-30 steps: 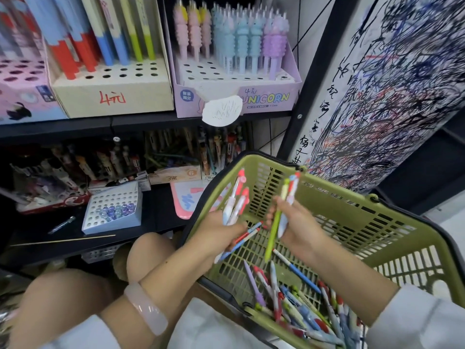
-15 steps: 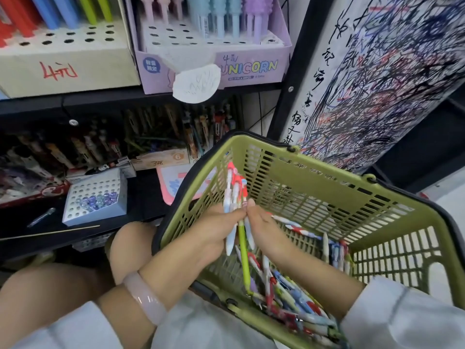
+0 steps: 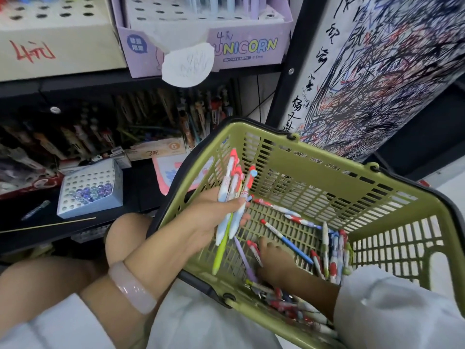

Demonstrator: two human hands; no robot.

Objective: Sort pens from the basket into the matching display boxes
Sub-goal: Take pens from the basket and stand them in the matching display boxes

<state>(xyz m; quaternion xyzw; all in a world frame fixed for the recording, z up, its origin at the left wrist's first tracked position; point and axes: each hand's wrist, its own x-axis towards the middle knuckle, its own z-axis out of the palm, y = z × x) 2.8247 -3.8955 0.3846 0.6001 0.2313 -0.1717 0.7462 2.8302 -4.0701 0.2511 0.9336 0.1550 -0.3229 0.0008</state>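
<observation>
Right hand [image 3: 273, 260] has left the bundle since half a second ago and now reaches down among loose pens [image 3: 327, 253] on the green basket [image 3: 314, 162] floor; its grip cannot be told. Left hand [image 3: 214, 212] grips a bundle of pens [image 3: 232, 197] upright above the basket's left side. Purple display box [image 3: 251, 50] sits on the shelf above.

**A Shop That Sells Pens**

This is a stationery shop. Black shelves [image 3: 151, 81] hold display boxes full of pens. A purple box [image 3: 251, 50] says "UNICORN", and a cream box [image 3: 63, 54] has a price written in red. A green shopping basket [image 3: 314, 159] holds loose pens [image 3: 332, 250]. A test paper [image 3: 390, 71] is covered in scribbles.
</observation>
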